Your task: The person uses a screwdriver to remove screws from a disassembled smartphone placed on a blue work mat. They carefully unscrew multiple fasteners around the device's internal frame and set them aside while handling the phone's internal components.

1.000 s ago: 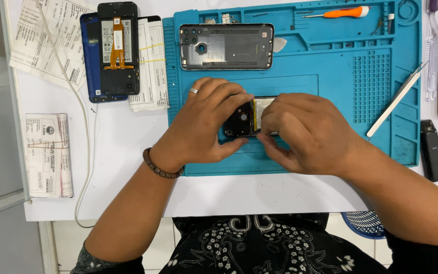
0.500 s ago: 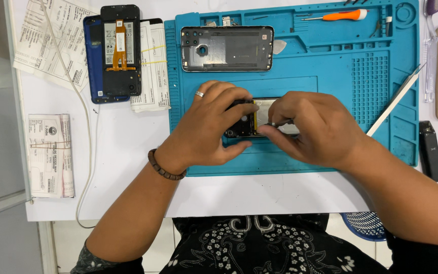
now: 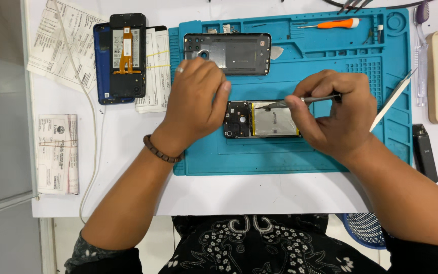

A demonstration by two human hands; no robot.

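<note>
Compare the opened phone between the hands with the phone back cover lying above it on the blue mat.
The opened phone shows a silvery battery and dark circuit board; the back cover is a dark, hollow shell with camera holes. The left hand steadies the opened phone while the right hand puts a thin metal tool to it; the back cover lies untouched. Both lie lengthwise on the blue mat.

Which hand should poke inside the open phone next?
The right hand, probably. It holds a thin metal tool whose tip already rests on the opened black phone. The left hand is empty and only steadies the phone's end.
</note>
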